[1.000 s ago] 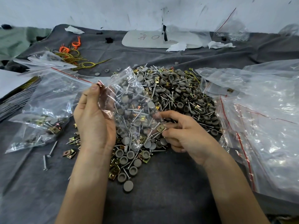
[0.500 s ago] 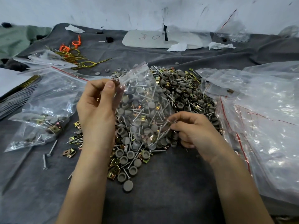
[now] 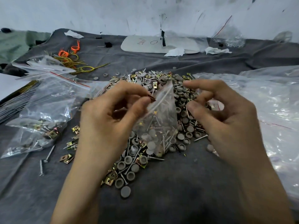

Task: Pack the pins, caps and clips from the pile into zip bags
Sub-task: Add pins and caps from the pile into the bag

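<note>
A small clear zip bag hangs over the pile of grey caps, steel pins and brass clips on the grey cloth. Some pins, caps and clips lie in the bag's bottom. My left hand pinches the bag's top left corner between thumb and fingers. To the right of the bag, my right hand hovers with its fingers loosely curled. It is apart from the bag, and I see nothing in it.
Filled zip bags lie at the left with loose pins and clips beside them. A heap of empty clear bags covers the right. Orange and yellow ties and a white board sit at the back.
My right hand has let go of the bag's lower side and risen to the level of its top. The left hand has turned the bag upright and shifted right, and the parts have dropped to its bottom.
</note>
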`<action>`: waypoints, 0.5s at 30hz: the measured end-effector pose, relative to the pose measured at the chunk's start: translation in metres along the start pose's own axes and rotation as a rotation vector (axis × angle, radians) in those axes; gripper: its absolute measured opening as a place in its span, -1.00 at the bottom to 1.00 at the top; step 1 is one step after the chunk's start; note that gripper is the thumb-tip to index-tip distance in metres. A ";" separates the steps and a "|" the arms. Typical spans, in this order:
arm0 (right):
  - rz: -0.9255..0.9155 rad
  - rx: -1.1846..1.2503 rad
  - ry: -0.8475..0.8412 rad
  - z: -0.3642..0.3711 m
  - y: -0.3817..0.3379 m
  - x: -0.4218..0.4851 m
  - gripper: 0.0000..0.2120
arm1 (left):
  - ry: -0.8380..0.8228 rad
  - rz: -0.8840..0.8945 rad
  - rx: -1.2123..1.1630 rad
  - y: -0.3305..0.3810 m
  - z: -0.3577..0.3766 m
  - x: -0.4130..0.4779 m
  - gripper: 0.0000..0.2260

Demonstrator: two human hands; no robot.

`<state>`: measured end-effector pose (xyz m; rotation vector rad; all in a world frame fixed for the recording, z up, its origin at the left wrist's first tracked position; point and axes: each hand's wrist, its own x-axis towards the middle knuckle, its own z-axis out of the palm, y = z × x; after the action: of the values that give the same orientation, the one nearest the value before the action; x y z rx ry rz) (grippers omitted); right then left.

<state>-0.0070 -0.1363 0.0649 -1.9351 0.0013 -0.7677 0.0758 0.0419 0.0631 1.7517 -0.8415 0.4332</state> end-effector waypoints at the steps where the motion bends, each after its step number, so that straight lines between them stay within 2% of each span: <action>1: -0.087 -0.048 -0.042 0.001 -0.008 -0.001 -0.71 | -0.026 0.014 0.017 0.005 0.002 -0.001 -0.92; 3: -0.149 -0.158 -0.100 0.006 -0.012 -0.001 -0.77 | -0.067 0.034 0.015 0.012 0.005 -0.002 -0.88; 8: -0.125 -0.211 -0.130 0.003 -0.011 0.000 -0.90 | -0.083 0.041 -0.013 0.016 0.009 -0.004 -0.92; 15: -0.134 -0.211 -0.140 -0.004 -0.018 -0.004 -0.95 | -0.065 0.175 0.240 0.016 0.005 -0.002 -0.82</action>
<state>-0.0182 -0.1292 0.0783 -2.2046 -0.1391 -0.7423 0.0618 0.0354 0.0707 1.9279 -1.0278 0.6171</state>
